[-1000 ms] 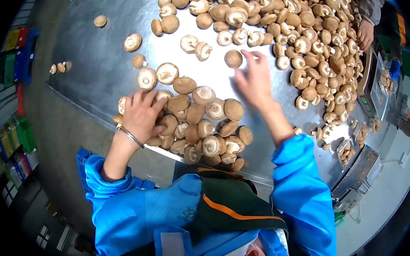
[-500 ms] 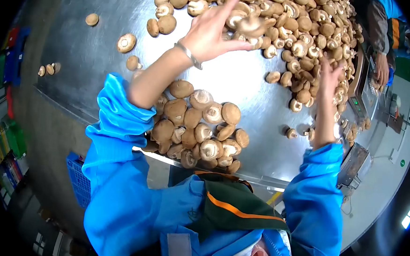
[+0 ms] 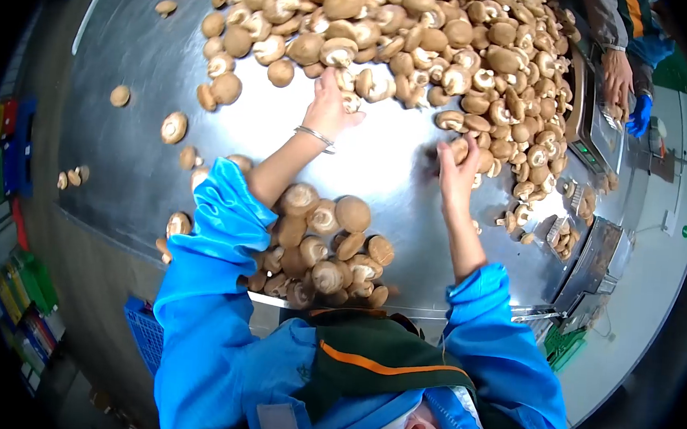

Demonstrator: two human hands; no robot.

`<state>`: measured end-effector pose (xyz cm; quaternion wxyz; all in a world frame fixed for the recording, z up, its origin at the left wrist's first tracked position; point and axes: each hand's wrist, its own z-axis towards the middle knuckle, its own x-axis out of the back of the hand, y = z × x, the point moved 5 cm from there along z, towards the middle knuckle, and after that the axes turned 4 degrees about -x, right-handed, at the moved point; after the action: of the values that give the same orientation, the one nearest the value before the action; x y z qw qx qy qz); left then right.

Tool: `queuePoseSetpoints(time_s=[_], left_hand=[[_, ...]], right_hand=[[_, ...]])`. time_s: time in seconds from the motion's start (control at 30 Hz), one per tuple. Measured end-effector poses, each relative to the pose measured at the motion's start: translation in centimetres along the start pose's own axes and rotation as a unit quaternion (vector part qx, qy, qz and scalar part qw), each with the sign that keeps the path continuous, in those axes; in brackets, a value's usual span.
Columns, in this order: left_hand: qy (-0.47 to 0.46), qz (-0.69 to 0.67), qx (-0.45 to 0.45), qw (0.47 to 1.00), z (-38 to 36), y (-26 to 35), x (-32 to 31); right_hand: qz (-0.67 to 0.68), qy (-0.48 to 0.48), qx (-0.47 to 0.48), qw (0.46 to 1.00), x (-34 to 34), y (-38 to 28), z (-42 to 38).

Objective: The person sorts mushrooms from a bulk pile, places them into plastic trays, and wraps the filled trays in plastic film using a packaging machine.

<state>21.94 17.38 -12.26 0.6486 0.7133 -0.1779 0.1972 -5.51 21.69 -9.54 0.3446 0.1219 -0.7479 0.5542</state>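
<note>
Brown shiitake mushrooms lie in a broad heap across the far part of the metal table. At the heap's near edge, my left hand has its fingers and thumb curled around a pale-stemmed mushroom. My right hand, further right, holds another mushroom between thumb and fingers. Close to my body, a smaller pile of larger mushrooms sits at the table's near edge, partly behind my left sleeve.
Single mushrooms are scattered on the left of the steel table. At right stand a scale-like device and a small clear tray of mushrooms. Another person's hand is beside the device, with a blue-gloved hand nearby.
My left hand has moved down from the heap, and my right hand has come left and closed on a mushroom. The view has shifted, and the heap now spreads further left.
</note>
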Motion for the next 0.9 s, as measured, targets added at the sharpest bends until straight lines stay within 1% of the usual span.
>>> queuePoseSetpoints(time_s=[0.03, 0.07, 0.1, 0.13, 0.17, 0.2, 0.23, 0.27, 0.3, 0.33, 0.37, 0.4, 0.47, 0.53, 0.6, 0.63, 0.7, 0.73, 0.8, 0.83, 0.87, 0.9], left_hand=[[0.004, 0.001, -0.029, 1.000, 1.0, 1.5, -1.1], [0.005, 0.002, -0.057, 0.998, 1.8, 3.0, -2.6], [0.002, -0.007, -0.084, 0.996, 3.1, 4.0, -4.6], [-0.024, -0.094, -0.081, 0.992, 5.2, 3.5, -7.5], [-0.051, -0.180, -0.073, 0.980, 7.3, 3.1, -10.4], [-0.086, -0.206, -0.046, 0.974, 8.1, 5.1, -10.1], [-0.120, -0.230, -0.018, 0.966, 8.8, 7.1, -9.7], [-0.153, -0.251, 0.011, 0.956, 9.4, 9.3, -9.2], [-0.194, -0.336, 0.056, 0.920, 10.3, 10.2, -9.3], [-0.231, -0.418, 0.101, 0.873, 11.2, 11.2, -9.4], [-0.249, -0.452, 0.116, 0.849, 11.9, 12.2, -9.3], [-0.251, -0.472, 0.112, 0.837, 12.9, 13.7, -9.1], [-0.247, -0.499, 0.088, 0.826, 14.8, 17.1, -8.8], [-0.228, -0.520, 0.048, 0.822, 16.5, 20.3, -8.2], [-0.200, -0.525, -0.007, 0.827, 17.4, 23.3, -7.0], [-0.181, -0.521, -0.033, 0.833, 17.7, 24.1, -5.9], [-0.129, -0.484, -0.081, 0.862, 17.6, 24.2, -2.8], [-0.088, -0.439, -0.094, 0.889, 17.5, 23.3, -0.8], [0.029, -0.280, -0.088, 0.955, 15.6, 18.1, 4.5], [0.101, -0.143, -0.081, 0.981, 14.2, 14.1, 7.2], [0.082, -0.077, 0.000, 0.994, 11.1, 12.4, 9.3], [0.113, 0.109, -0.078, 0.984, 9.5, 10.2, 11.1]], right_hand=[[0.134, -0.048, -0.098, 0.985, 0.1, -1.0, -0.9], [0.258, -0.069, -0.204, 0.942, 0.2, -2.1, -1.9], [0.310, -0.096, -0.244, 0.914, -0.4, -2.1, -1.7], [0.362, -0.123, -0.281, 0.881, -1.1, -1.9, -1.0], [0.444, -0.156, -0.281, 0.837, -2.2, -1.3, 0.6], [0.523, -0.188, -0.275, 0.785, -3.4, -0.9, 2.1], [0.557, -0.225, -0.253, 0.758, -2.7, -4.4, 2.6], [0.576, -0.212, -0.259, 0.746, -2.3, -5.4, 3.2], [0.593, -0.199, -0.265, 0.734, -2.0, -5.9, 3.6], [0.608, -0.187, -0.271, 0.722, -1.8, -6.1, 4.2], [0.631, -0.192, -0.239, 0.713, -1.7, -6.5, 5.1], [0.652, -0.210, -0.214, 0.697, -0.9, -8.3, 5.7], [0.670, -0.223, -0.139, 0.695, 1.8, -12.4, 8.2], [0.670, -0.204, -0.121, 0.703, 3.8, -14.6, 12.5], [0.626, -0.171, -0.138, 0.748, 6.0, -15.9, 15.6], [0.623, -0.217, -0.120, 0.742, 6.8, -14.2, 18.5], [0.616, -0.216, -0.153, 0.742, 8.8, -13.4, 18.4], [0.613, -0.223, -0.169, 0.739, 9.8, -12.9, 16.8], [0.457, -0.221, -0.059, 0.859, 11.5, -8.5, 13.4], [0.347, -0.145, -0.053, 0.925, 11.9, -6.1, 10.7], [0.228, -0.064, -0.048, 0.970, 12.0, -3.5, 7.6], [0.028, 0.011, 0.065, 0.997, 11.2, 0.2, 4.1]])
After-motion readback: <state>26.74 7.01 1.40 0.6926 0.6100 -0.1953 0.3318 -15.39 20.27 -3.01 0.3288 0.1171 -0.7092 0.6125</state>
